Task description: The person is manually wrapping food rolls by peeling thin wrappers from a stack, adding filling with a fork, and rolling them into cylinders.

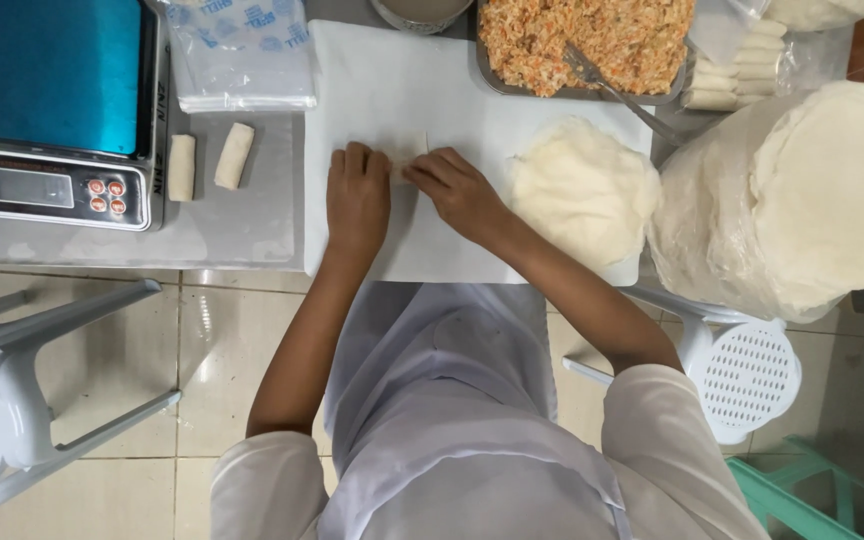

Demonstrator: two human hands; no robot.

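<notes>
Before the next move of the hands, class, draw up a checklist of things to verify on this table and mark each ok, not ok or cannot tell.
1. Both hands on the wrapper: left hand and right hand press on the folded wrapper: ok.
2. Wrapper lies on the white board: ok.
3. Filling sealed inside: hidden under the fingers: cannot tell.
4. Filling tray within view, fork in it: ok.
5. Wrapper stack beside the right hand: ok.
6. Two finished rolls lie beside the scale: ok.
</notes>
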